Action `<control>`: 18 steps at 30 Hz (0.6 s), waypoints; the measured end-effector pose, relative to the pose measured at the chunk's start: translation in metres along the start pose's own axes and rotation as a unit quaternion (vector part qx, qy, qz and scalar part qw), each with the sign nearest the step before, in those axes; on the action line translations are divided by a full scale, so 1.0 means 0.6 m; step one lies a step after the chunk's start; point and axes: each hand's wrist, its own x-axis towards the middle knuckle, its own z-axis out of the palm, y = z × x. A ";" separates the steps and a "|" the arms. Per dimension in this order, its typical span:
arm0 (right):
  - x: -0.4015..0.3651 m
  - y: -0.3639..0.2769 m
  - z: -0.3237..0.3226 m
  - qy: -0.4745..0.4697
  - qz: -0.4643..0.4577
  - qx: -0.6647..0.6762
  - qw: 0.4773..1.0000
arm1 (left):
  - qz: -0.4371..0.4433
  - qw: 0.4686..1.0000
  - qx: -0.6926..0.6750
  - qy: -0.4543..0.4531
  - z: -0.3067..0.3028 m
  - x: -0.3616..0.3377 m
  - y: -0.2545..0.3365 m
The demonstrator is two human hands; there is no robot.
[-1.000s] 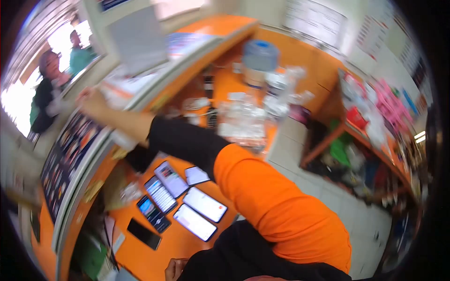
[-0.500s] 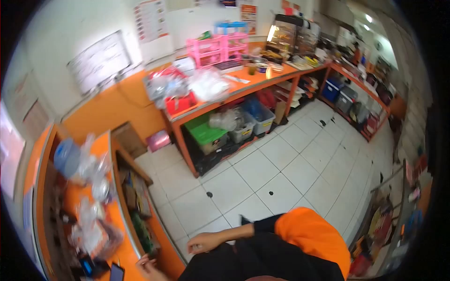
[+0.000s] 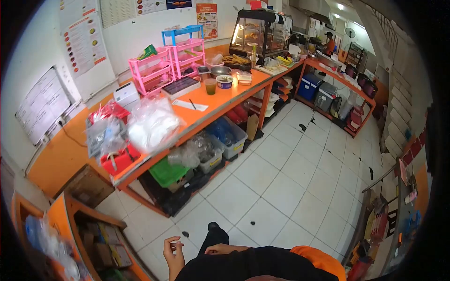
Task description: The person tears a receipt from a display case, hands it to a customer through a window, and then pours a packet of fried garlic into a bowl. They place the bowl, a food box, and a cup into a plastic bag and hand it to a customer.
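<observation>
My left hand is raised at the bottom, left of my dark clothing, over the white floor tiles. Its fingers are bent but apart, with nothing between them. Close to my body, my right hand hangs low beside my dark-clad leg; its fingers curl loosely and no object shows in it. Neither hand touches the orange counter ahead. On that counter are plastic bags, a pink rack, a dark-screened device, a cup and a tub.
A lower orange shelf unit stands at the left. Under the counter are a green-lidded bin and grey bins. A glass food case is farther back. Another person stands at the far end. A cluttered shelf lines the right edge.
The view has turned left and come nearer the main counter. My left hand has left the edge of the left shelf unit and is now raised over the floor. My right hand stays near my body.
</observation>
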 end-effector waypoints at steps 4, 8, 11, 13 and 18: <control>0.045 -0.007 -0.224 0.170 0.008 -0.127 0.977 | 0.091 0.995 -0.002 -0.033 0.128 0.258 0.026; 0.044 -0.105 -0.451 0.314 0.029 -0.143 0.938 | 0.219 0.972 0.007 -0.085 0.300 0.524 0.138; 0.014 -0.179 -0.618 0.379 -0.018 -0.055 0.924 | 0.269 0.952 0.011 -0.144 0.429 0.658 0.249; -0.015 -0.199 -0.721 0.433 -0.006 -0.031 0.901 | 0.230 0.956 -0.007 -0.182 0.520 0.726 0.276; -0.058 -0.081 -0.993 0.469 0.040 0.052 0.881 | 0.249 0.957 -0.009 -0.152 0.695 0.836 0.257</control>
